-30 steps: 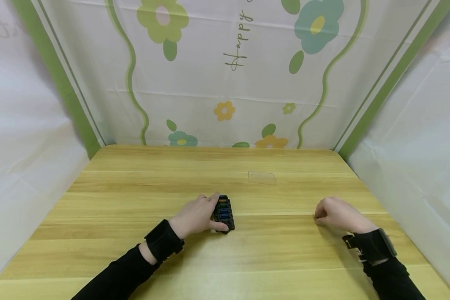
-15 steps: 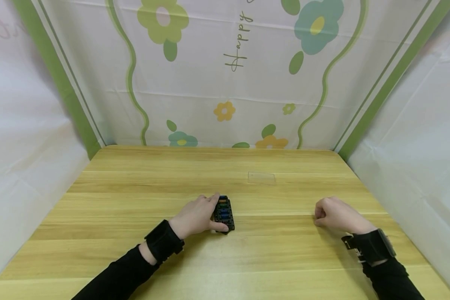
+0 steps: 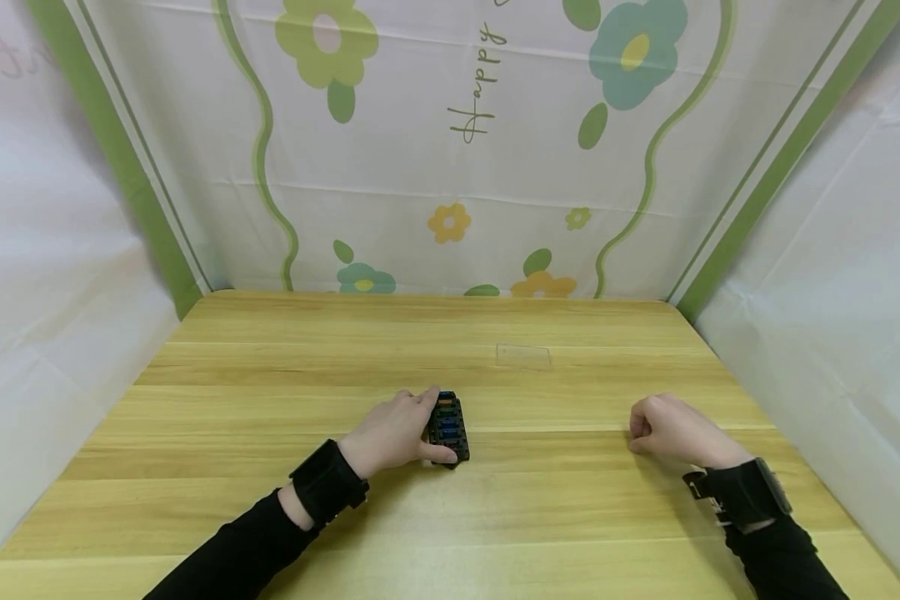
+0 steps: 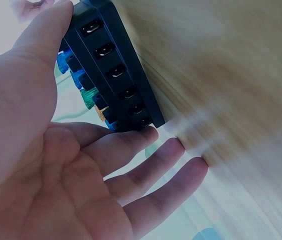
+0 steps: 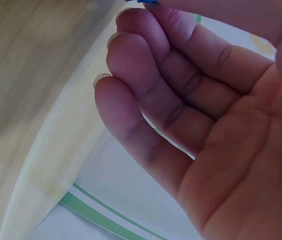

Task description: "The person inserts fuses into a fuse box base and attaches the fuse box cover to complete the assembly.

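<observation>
A black fuse box (image 3: 448, 429) lies on the wooden table, with blue, green and orange blade fuses in a row along its top. My left hand (image 3: 393, 429) grips it by its ends, thumb at the near end and index finger at the far end. Metal terminals show in the slots along its side in the left wrist view, where the other fingers extend past the box. To the right, my right hand (image 3: 678, 429) rests at the table with curled fingers. Between its thumb and index finger it pinches a small blue piece (image 5: 148, 1), mostly cut off by the frame's edge.
A clear flat plastic cover (image 3: 523, 357) lies on the table (image 3: 307, 350) beyond the fuse box. White printed cloth (image 3: 420, 158) hangs behind the table's far edge, and plain white sheets hang at both sides.
</observation>
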